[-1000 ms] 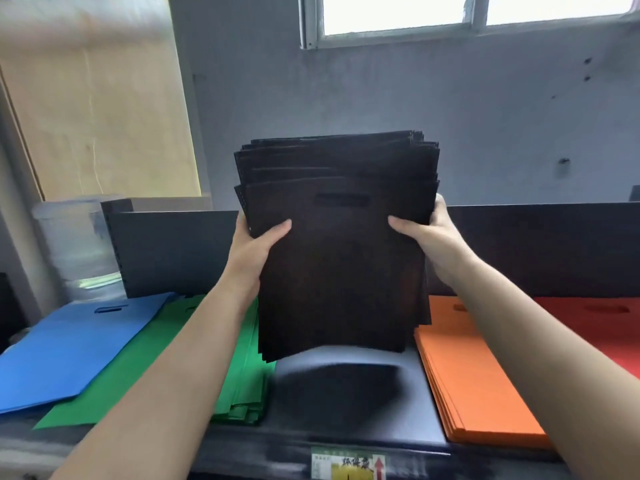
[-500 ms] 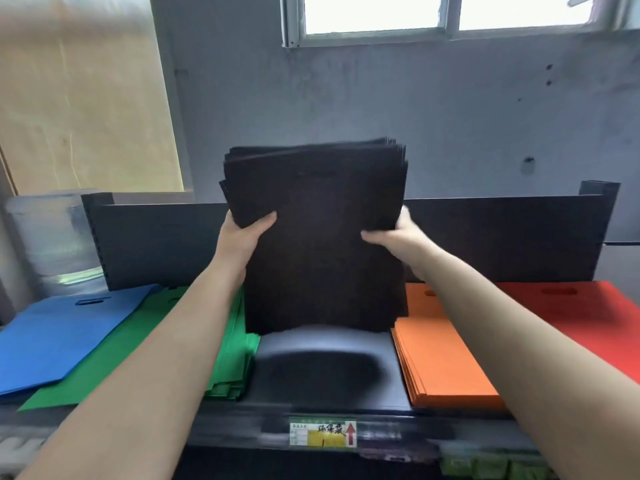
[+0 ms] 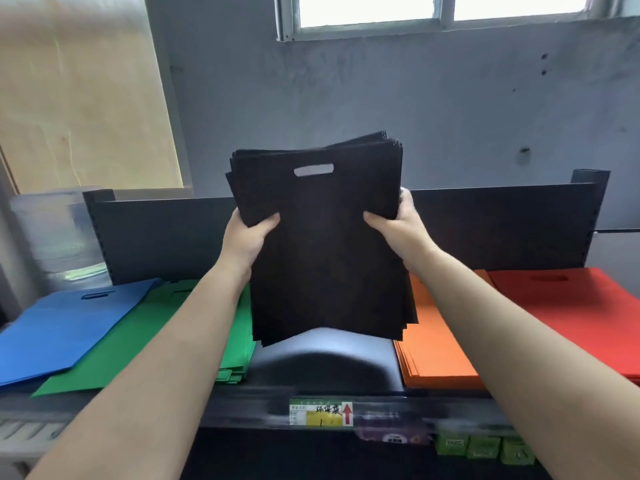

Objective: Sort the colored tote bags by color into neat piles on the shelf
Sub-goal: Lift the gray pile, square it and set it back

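**A:** Status on the black bags?

**B:** You hold the stack of black tote bags (image 3: pixel 322 244) upright, lifted over the bare gap in the shelf (image 3: pixel 325 362). Left hand (image 3: pixel 247 237) clamps the left edge, right hand (image 3: pixel 398 230) the right edge, thumbs in front, fingers curled behind.

**A:** How will it handle?

**B:** Looks like thin non-woven fabric: light, floppy, layers slide. Top corners already fan out and the bottom edge is ragged. Grip mid-height on both edges as you do now, and keep the die-cut handle slot (image 3: pixel 313 170) up.

**A:** Landing zone?

**B:** Dark, smooth shelf with a back panel (image 3: pixel 502 223). The gap sits between the green pile (image 3: pixel 138 341) and the orange pile (image 3: pixel 436 344); blue pile (image 3: pixel 59 327) far left, red pile (image 3: pixel 575 313) far right. Grey wall, window (image 3: pixel 440 8) above.
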A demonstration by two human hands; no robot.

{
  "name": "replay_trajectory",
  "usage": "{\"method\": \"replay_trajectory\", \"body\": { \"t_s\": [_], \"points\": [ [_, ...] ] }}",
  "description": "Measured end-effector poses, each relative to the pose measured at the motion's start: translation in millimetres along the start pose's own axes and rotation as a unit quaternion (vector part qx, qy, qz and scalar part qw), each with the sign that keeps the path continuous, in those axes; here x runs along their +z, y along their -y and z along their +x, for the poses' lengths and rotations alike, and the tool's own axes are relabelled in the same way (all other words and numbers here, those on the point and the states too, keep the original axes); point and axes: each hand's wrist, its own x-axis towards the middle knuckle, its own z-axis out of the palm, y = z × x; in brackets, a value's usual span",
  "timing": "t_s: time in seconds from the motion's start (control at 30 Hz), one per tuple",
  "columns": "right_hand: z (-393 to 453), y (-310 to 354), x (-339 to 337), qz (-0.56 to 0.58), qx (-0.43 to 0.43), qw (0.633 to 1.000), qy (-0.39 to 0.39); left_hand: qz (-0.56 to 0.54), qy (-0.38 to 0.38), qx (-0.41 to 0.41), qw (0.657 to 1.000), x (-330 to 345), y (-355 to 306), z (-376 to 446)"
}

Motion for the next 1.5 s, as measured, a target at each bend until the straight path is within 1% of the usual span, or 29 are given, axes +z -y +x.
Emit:
{"method": "replay_trajectory", "body": {
  "t_s": [0.07,0.1,0.13,0.2,0.27,0.33,0.4,0.5,0.53,0.6,0.67,0.73,0.8,0.87,0.93,1.0,1.03,1.13,1.27,1.43,1.5],
  "points": [
    [-15,-16,-6,0.01,0.069,0.996,0.057,-0.013,-0.002,-0.034,0.999,-11,13,-8],
    [-24,-29,-8,-0.014,0.09,0.993,0.072,-0.02,-0.004,-0.049,0.999,-15,21,-13],
    [-32,-41,-11,-0.045,0.098,0.992,0.068,-0.026,-0.007,-0.056,0.998,-18,27,-19],
    [-43,-52,-11,-0.075,0.076,0.994,0.022,-0.04,-0.007,-0.043,0.998,-19,33,-25],
    [-41,-47,-6,-0.05,0.046,0.998,-0.011,-0.039,-0.012,-0.015,0.999,-15,28,-25],
    [-36,-35,0,-0.027,0.017,0.999,-0.028,-0.034,-0.017,0.014,0.999,-11,23,-21],
    [-28,-28,2,-0.023,0.019,0.999,-0.019,-0.039,-0.018,0.018,0.999,-10,17,-17],
    [-24,-30,-3,-0.039,0.069,0.997,0.027,-0.037,-0.01,0.0,0.999,-16,14,-18],
    [-24,-31,-5,-0.061,0.059,0.996,0.024,-0.041,-0.011,-0.001,0.999,-18,12,-19],
    [-24,-29,-7,-0.102,0.003,0.995,-0.001,-0.024,-0.015,0.025,0.999,-19,7,-20],
    [-21,-18,-6,-0.127,-0.048,0.99,-0.022,0.005,-0.017,0.072,0.997,-19,2,-16],
    [-16,-6,-5,-0.144,-0.098,0.984,-0.024,0.048,-0.023,0.131,0.99,-20,-2,-11],
    [-10,1,-5,-0.18,-0.15,0.972,-0.025,0.113,-0.014,0.188,0.976,-24,-7,-8],
    [-7,8,-7,-0.227,-0.187,0.955,-0.021,0.177,0.01,0.237,0.955,-29,-12,-4],
    [-6,14,-10,-0.282,-0.212,0.936,-0.007,0.238,0.008,0.256,0.937,-31,-17,-2],
    [-5,16,-12,-0.325,-0.225,0.919,-0.007,0.27,-0.01,0.26,0.927,-32,-23,-1],
    [-5,16,-12,-0.333,-0.225,0.916,-0.011,0.28,-0.015,0.258,0.925,-33,-24,0],
    [-6,16,-10,-0.325,-0.214,0.92,-0.032,0.293,-0.013,0.246,0.924,-34,-28,3],
    [-6,15,-9,-0.287,-0.171,0.938,-0.088,0.245,0.014,0.224,0.943,-34,-29,3],
    [-4,15,-8,-0.288,-0.172,0.936,-0.104,0.179,0.021,0.167,0.969,-31,-32,1],
    [-2,16,-7,-0.288,-0.164,0.936,-0.117,0.163,0.022,0.155,0.974,-31,-31,1]
  ]
}}
